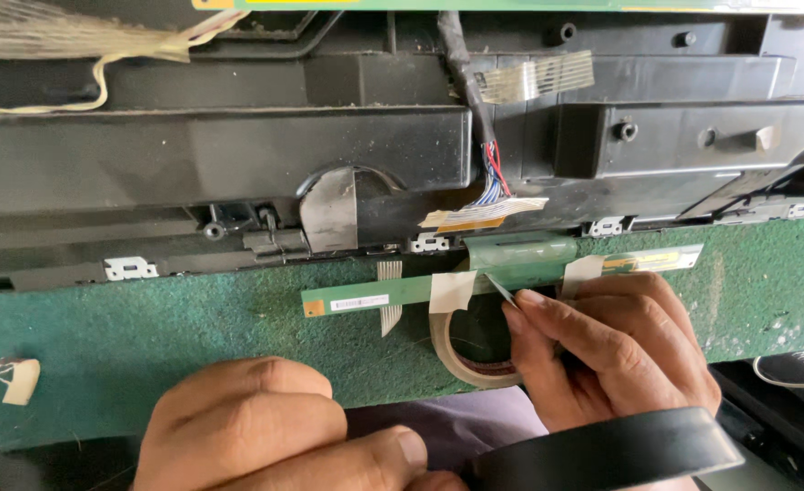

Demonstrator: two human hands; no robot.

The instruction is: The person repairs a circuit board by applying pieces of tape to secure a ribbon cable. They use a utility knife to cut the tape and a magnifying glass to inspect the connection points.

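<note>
Mid-taping: right hand (pixel 616 350) pinches a tape strip (pixel 502 289) at the green circuit strip (pixel 393 295); left hand (pixel 266 427) curled, empty. Pressing it flat looks next.

The desk (pixel 147 345) is covered in green felt-like cloth, dusty and flecked with bits. Along its far edge lies a big black plastic panel (pixel 238 164) with wires and flat ribbon cables, and just in front of it a narrow green circuit strip (pixel 366 300) lies on the cloth, patched with pieces of pale tape. A roll of tape (pixel 461 350) sits at the near edge below the strip, and a small pale scrap (pixel 20 380) lies toward the left edge.
</note>
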